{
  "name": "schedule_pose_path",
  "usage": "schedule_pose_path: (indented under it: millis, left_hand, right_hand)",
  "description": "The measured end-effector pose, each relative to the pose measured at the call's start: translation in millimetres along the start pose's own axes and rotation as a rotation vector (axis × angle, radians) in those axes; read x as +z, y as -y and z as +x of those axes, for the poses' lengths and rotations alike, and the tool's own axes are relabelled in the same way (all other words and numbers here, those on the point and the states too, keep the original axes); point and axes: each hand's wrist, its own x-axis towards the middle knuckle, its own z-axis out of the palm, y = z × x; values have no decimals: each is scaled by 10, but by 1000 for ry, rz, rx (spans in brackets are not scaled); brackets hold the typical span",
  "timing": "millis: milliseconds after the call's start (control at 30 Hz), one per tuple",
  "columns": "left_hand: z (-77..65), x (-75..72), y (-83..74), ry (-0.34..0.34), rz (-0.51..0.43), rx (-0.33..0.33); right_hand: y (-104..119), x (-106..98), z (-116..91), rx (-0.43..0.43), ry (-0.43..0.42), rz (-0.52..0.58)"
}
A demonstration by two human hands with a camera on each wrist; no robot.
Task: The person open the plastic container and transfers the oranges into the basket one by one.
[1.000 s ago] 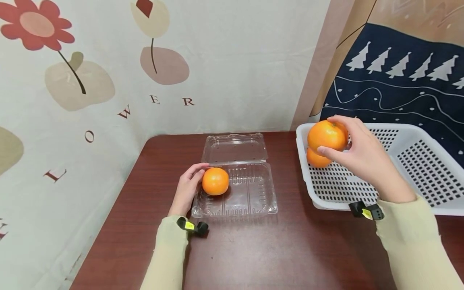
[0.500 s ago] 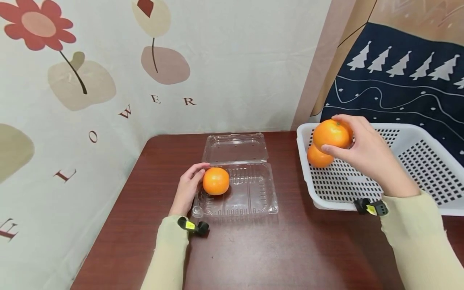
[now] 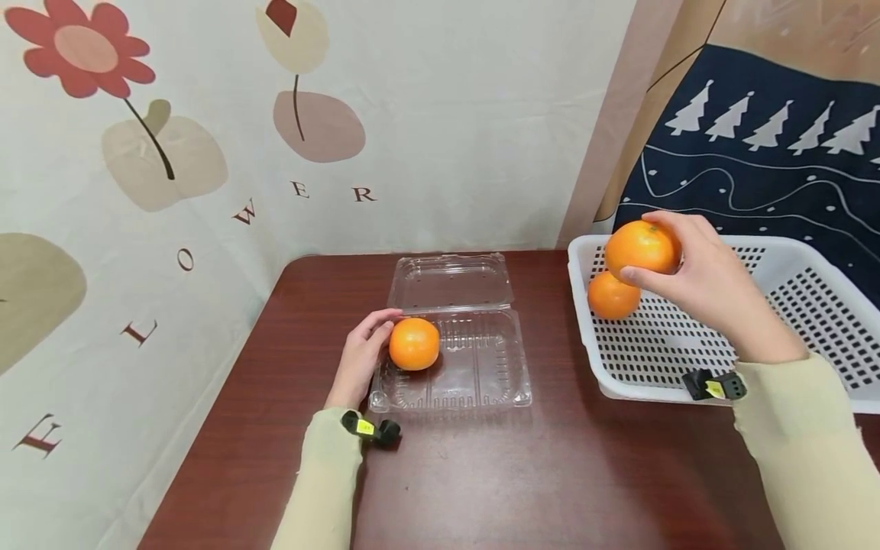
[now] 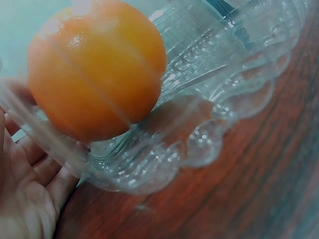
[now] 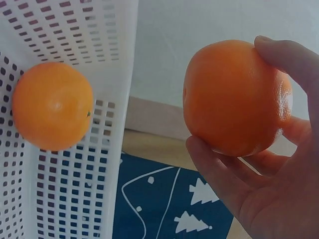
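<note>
My right hand point(image 3: 715, 283) grips an orange point(image 3: 642, 247) with thumb and fingers curled round its sides, raised over the left end of a white basket point(image 3: 601, 382). Below it, a second orange point(image 3: 614, 296) lies in that basket; the right wrist view shows the held orange point(image 5: 234, 97) well apart from it. On the left, a third orange point(image 3: 414, 344) sits in the left part of a clear plastic clamshell box point(image 3: 481, 374) with its lid folded back. My left hand point(image 3: 360, 355) rests against the box's left wall, its fingers outside the plastic in the left wrist view.
Dark red-brown table point(image 3: 467, 481) under both containers. Behind it hangs a pale flower-print cloth point(image 3: 467, 153), with a navy cloth with white trees point(image 3: 770, 168) at the back right. The basket reaches past the table's right part.
My right hand has lifted the orange slightly up and to the right, showing more of the one beneath. The left hand keeps its place at the box; the head view has shifted a little.
</note>
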Motion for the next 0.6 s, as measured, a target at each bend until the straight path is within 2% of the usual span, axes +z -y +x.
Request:
schedule_pose_path:
  millis: [600]
  left_hand:
    - [6,11,11,1,-3,6]
  right_hand:
    - [-253,-62,144,94,-14,24]
